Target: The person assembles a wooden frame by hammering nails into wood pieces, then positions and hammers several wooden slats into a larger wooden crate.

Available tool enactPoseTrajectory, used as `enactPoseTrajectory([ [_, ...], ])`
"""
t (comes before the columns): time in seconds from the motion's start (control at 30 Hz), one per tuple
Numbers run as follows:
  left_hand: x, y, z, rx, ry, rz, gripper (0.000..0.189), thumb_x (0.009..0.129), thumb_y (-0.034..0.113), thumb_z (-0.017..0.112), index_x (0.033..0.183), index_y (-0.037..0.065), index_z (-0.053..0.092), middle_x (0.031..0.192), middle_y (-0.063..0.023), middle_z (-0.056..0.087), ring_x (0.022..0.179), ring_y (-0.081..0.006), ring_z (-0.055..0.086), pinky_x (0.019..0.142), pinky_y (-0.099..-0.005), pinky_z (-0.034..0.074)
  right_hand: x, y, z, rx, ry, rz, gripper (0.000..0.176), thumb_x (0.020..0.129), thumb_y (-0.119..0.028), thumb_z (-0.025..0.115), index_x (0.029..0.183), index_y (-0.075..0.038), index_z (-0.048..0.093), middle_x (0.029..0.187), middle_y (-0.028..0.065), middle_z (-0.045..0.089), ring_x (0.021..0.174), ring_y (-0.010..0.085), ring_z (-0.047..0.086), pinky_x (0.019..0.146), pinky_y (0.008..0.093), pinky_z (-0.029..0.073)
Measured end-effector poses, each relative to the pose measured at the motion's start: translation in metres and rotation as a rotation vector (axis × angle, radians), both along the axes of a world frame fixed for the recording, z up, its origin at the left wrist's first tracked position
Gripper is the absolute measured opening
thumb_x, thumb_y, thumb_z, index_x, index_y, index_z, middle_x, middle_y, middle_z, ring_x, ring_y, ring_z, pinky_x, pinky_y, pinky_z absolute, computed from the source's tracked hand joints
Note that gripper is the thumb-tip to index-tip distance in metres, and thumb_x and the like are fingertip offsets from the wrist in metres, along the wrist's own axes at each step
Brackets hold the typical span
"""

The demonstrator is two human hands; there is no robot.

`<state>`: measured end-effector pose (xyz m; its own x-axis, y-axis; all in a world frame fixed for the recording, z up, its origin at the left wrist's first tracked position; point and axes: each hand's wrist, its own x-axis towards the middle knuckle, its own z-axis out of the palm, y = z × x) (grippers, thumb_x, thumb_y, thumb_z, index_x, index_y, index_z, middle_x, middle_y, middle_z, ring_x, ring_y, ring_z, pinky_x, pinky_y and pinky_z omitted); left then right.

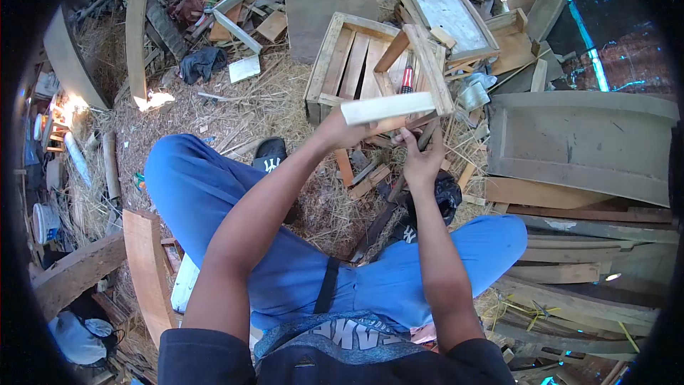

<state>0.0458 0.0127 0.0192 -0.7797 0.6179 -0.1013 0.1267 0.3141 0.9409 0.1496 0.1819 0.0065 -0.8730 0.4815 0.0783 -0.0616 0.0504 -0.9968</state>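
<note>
My left hand (337, 128) is closed round the left end of a pale wooden piece (388, 108), held across in front of me. At the piece's right end my right hand (423, 160) has its thumb and fingers pinched together below the wood; what they grip is too small to make out. Just beyond both hands stands a wooden crate (324, 64) with slats across it. A wooden frame piece (429, 68) leans over the crate's right side. A red and black screwdriver-like tool (407, 78) lies beside that piece.
A framed panel (445, 11) lies behind the crate. Large wooden panels (584, 139) and stacked boards are at the right. Curved planks (147, 264) stand at the left. Straw and wood scraps cover the ground near my sandals (271, 153).
</note>
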Motion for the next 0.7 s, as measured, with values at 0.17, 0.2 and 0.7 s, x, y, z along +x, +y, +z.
enactPoseTrajectory([
  [0.17, 0.0, -0.006, -0.007, -0.197, 0.267, -0.018, 0.033, 0.091, 0.014, 0.069, 0.123, 0.011, 0.072, 0.11, -0.0181, 0.074, 0.104, -0.0327, 0.071, 0.088, -0.0403, 0.055, 0.009, -0.011, -0.001, -0.098, 0.021, -0.039, 0.022, 0.095, 0.004, 0.068, 0.113, 0.003, 0.056, 0.092, 0.0079, 0.068, 0.08, 0.014, 0.069, 0.077, 0.0284, 0.057],
  [0.2, 0.001, -0.005, -0.002, -0.312, 0.377, 0.01, 0.033, 0.09, 0.013, 0.069, 0.123, 0.011, 0.073, 0.112, -0.0185, 0.074, 0.103, -0.0333, 0.072, 0.085, -0.0408, 0.055, 0.011, -0.014, 0.004, -0.094, 0.006, -0.034, 0.022, 0.094, 0.005, 0.069, 0.112, 0.003, 0.056, 0.094, 0.0081, 0.068, 0.081, 0.0145, 0.07, 0.078, 0.0291, 0.06],
  [0.7, 0.006, -0.001, 0.017, -0.306, 0.705, -0.062, 0.031, 0.087, 0.026, 0.078, 0.116, 0.017, 0.078, 0.107, -0.0169, 0.074, 0.099, -0.0379, 0.07, 0.085, -0.0462, 0.054, 0.023, -0.002, 0.024, -0.377, -0.005, -0.012, 0.026, 0.098, 0.002, 0.064, 0.122, 0.001, 0.054, 0.1, 0.0095, 0.067, 0.07, 0.0193, 0.072, 0.063, 0.0325, 0.067],
])
